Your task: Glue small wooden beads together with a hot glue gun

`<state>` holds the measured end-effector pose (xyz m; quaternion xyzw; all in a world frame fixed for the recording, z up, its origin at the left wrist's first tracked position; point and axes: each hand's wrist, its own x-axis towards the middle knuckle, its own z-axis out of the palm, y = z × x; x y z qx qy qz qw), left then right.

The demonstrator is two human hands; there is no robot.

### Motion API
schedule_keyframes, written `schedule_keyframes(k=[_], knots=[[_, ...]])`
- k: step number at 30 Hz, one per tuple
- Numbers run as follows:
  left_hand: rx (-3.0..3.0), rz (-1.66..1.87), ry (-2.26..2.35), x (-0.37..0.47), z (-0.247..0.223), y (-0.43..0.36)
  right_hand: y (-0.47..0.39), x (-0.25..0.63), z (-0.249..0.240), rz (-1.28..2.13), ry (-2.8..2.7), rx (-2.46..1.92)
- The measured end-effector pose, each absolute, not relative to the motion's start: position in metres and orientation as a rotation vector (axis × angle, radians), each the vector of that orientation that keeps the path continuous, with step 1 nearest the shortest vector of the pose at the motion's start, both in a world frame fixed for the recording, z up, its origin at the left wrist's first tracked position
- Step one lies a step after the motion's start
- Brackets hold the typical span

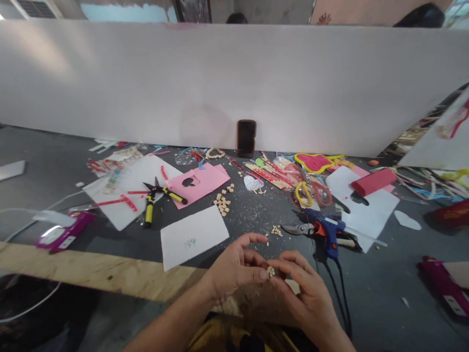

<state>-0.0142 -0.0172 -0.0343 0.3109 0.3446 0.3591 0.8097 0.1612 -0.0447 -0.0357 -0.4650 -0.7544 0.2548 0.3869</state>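
Near the front edge of the dark table, my left hand (238,268) and my right hand (306,288) meet at the fingertips. Between them is a small cream-coloured cluster (270,271), pinched by the thumb and fingers of both hands. A pale piece (293,286) shows by my right palm, partly hidden. Just beyond my hands lie small cream bits (276,230), and a pile of similar clusters (223,203) sits farther back. A white card (194,237) with green handwriting lies left of my left hand.
Pliers (149,208) and pink paper (220,173) lie to the left. Pruning shears (298,229) and a blue glue gun (331,234) with its cable are right of my hands. A phone (246,138) leans on the white partition (146,83). Purple power strips (66,234) flank the workspace.
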Motion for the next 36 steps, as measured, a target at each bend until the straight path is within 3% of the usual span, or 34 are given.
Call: schedule_keyframes(k=[28, 36], knots=[[0.769, 0.693, 0.829, -0.018, -0.036, -0.013, -0.05, 0.155, -0.038, 0.649, -1.935, -1.133], [0.67, 0.722, 0.757, -0.017, -0.04, -0.016, -0.046, 0.157, -0.04, 0.84, -1.838, -1.116]])
